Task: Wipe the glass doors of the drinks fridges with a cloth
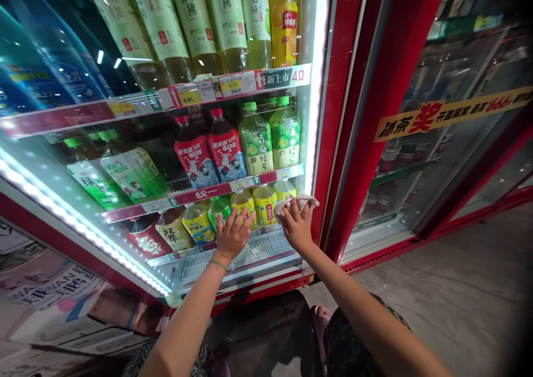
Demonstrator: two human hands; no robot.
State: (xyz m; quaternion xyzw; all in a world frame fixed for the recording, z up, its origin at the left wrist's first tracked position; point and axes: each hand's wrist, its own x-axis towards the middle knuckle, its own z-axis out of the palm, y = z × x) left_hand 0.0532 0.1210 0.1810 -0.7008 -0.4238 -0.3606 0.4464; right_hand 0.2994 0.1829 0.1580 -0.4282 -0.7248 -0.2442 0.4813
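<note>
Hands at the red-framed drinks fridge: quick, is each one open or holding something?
Left hand: open, nothing visibly held.
Right hand: holding a crumpled whitish cloth.

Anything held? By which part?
Right hand holds a pale cloth by its middle, under the fingers, edges sticking out both sides. Left hand: open, nothing held.

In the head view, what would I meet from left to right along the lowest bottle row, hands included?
Red-labelled bottle, cream-labelled bottle, yellow lemon-water bottle, left hand, yellow bottle with red panel, right hand with pale cloth.
</note>
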